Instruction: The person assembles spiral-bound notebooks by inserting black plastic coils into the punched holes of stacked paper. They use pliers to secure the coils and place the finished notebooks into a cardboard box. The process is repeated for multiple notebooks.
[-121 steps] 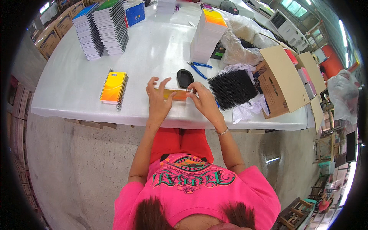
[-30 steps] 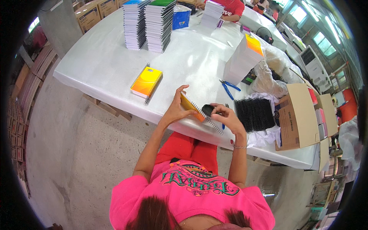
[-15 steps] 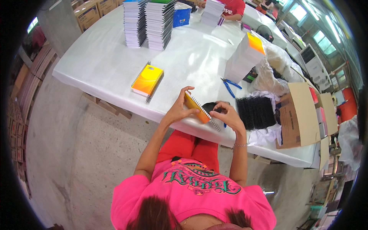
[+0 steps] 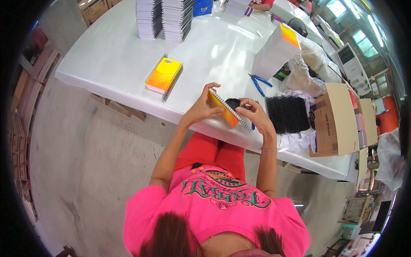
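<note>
I hold an orange notebook (image 4: 224, 112) tilted on edge above the near rim of the white table (image 4: 120, 55). My left hand (image 4: 201, 108) grips its cover from the left. My right hand (image 4: 252, 113) pinches the metal spiral wire (image 4: 240, 121) that runs along the notebook's upper edge. A black round object (image 4: 232, 103) lies on the table just behind the notebook, partly hidden.
A finished orange-yellow spiral notebook (image 4: 163, 75) lies to my left. Blue pliers (image 4: 258, 82) and a heap of black spiral bindings (image 4: 287, 114) sit to my right, next to an open cardboard box (image 4: 334, 120). Tall notebook stacks (image 4: 165, 17) and a white paper stack (image 4: 274, 52) stand farther back.
Four seconds ago the notebook lay flat between my hands. It is now raised on edge, and my right hand has moved along the spiral wire.
</note>
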